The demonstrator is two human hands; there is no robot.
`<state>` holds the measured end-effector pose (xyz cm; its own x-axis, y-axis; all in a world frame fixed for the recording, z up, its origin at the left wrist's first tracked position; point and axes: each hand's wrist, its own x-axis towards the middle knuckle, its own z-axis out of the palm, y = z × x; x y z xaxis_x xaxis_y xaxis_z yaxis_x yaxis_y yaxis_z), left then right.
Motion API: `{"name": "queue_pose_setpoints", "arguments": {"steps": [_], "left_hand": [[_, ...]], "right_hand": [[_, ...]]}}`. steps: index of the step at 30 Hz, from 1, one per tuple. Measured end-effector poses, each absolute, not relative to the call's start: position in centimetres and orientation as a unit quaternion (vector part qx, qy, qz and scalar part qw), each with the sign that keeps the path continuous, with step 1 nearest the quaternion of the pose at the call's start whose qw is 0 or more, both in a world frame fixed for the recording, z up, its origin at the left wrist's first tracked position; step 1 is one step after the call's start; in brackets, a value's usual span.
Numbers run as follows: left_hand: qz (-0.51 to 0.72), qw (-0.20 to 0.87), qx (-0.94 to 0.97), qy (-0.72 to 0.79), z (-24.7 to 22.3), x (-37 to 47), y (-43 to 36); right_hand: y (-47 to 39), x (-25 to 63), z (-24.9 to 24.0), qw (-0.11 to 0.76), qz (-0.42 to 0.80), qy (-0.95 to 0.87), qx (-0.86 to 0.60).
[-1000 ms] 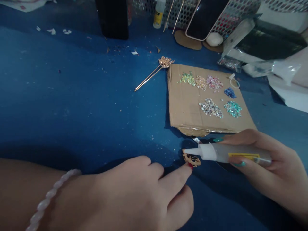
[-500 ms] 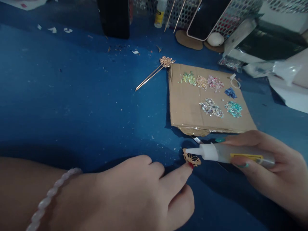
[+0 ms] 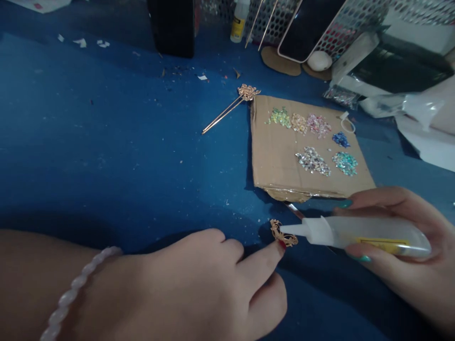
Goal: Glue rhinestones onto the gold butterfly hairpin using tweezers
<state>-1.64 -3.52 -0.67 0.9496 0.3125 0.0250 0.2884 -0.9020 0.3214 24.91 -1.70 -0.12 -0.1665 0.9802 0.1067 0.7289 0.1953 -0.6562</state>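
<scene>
My left hand (image 3: 209, 279) lies low at the centre, fingers curled, its red-nailed index fingertip pressed on the lower edge of a small gold filigree ornament (image 3: 275, 229). The thumb is hidden, so I cannot see what lies under the ornament. From the right, my right hand (image 3: 401, 237) grips a clear squeeze glue bottle (image 3: 384, 227) with a yellow label. The bottle lies nearly level, its white nozzle tip at the ornament's openwork. Behind the ornament, a thin metal strip (image 3: 295, 210) shows partly under the cardboard's edge.
A cardboard sheet (image 3: 273, 161) carries several small heaps of coloured chips. Left of it lies a gold hairpin (image 3: 223, 113). A phone (image 3: 309, 28), a second glue bottle (image 3: 239, 23) and a black object (image 3: 172, 28) stand at the back, with plastic bags (image 3: 401, 102) at the right.
My right hand and the glue bottle have shifted slightly right, and the nozzle tip has moved right and down across the ornament. My left hand stays in place.
</scene>
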Motion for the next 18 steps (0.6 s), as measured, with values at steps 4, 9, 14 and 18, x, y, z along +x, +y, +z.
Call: {"name": "queue_pose_setpoints", "arguments": {"steps": [4, 9, 14, 18], "left_hand": [[0.037, 0.153, 0.975, 0.158, -0.66, -1.61, -3.54], [0.038, 0.147, 0.977, 0.151, -0.72, -1.69, -3.57], [0.041, 0.152, 0.975, 0.159, -0.71, -1.7, -3.54], [0.037, 0.151, 0.976, 0.155, -0.72, -1.66, -3.5]], "right_hand": [[-1.63, 24.62, 0.1, 0.262, 0.262, -0.733, -0.571], [-1.94, 24.28, -0.02, 0.27, 0.265, -0.748, -0.545], [-1.87, 23.9, -0.25, 0.28, 0.191, -0.785, -0.519], [-1.79, 23.88, 0.0, 0.27, 0.125, -0.796, -0.526]]}}
